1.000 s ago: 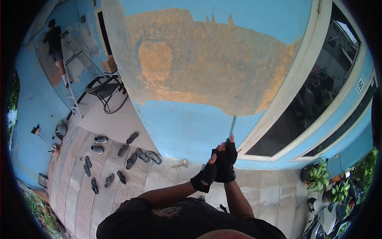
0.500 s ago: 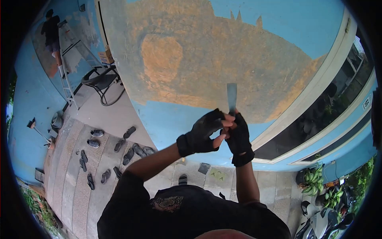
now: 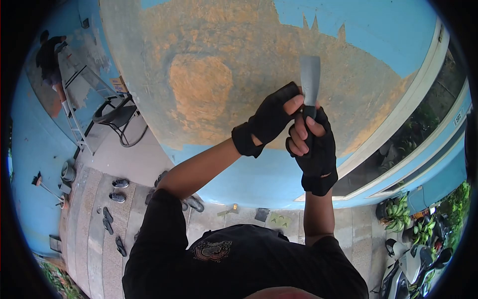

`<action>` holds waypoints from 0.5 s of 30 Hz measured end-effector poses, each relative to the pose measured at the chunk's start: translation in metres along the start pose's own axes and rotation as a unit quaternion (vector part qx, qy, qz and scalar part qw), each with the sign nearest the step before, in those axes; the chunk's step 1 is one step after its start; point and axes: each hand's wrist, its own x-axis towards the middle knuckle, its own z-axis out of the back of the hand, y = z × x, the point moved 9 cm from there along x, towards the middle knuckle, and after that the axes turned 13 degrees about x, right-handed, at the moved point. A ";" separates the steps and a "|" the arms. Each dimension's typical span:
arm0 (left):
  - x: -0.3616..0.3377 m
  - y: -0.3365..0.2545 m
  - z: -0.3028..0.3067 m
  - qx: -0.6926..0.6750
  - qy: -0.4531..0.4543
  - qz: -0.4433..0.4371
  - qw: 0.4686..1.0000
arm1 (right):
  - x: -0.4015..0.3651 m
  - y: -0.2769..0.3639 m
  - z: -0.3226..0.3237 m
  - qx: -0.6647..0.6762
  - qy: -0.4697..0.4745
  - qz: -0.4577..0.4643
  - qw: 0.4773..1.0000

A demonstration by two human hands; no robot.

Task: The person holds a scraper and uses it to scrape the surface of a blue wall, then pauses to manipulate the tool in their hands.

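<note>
A scraper (image 3: pixel 310 82) with a wide grey metal blade and a dark handle points upward in front of the wall. My right hand (image 3: pixel 314 144), in a black fingerless glove, is wrapped round its handle. My left hand (image 3: pixel 274 117), gloved the same way, has its bent fingers at the base of the blade; whether they grip the blade or only touch it is hard to tell. Behind both hands the wall (image 3: pixel 249 60) shows a large rough grey and orange-brown patch, with blue paint above and below it.
At the far left a person (image 3: pixel 49 60) stands on a ladder (image 3: pixel 74 119) by another wall. A black chair (image 3: pixel 117 114) is near it. Shoes (image 3: pixel 118 197) lie on the paving. A window (image 3: pixel 393 154), plants (image 3: pixel 396 214) and a motorbike (image 3: pixel 411 264) are at the right.
Both hands and the scraper have risen in the view, slightly to the right. The blade shows broader, and the right fingers now show round the handle. The view has shifted a little.
</note>
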 end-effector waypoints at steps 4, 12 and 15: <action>0.036 -0.016 -0.009 -0.063 0.057 0.024 0.996 | 0.023 0.001 -0.009 0.019 0.019 -0.017 0.999; 0.058 -0.020 -0.015 -0.163 0.051 0.050 0.984 | 0.040 0.015 -0.006 0.006 0.020 -0.010 1.000; 0.059 -0.023 -0.010 -0.146 0.036 0.040 0.988 | 0.041 0.012 -0.006 0.024 0.022 -0.029 0.999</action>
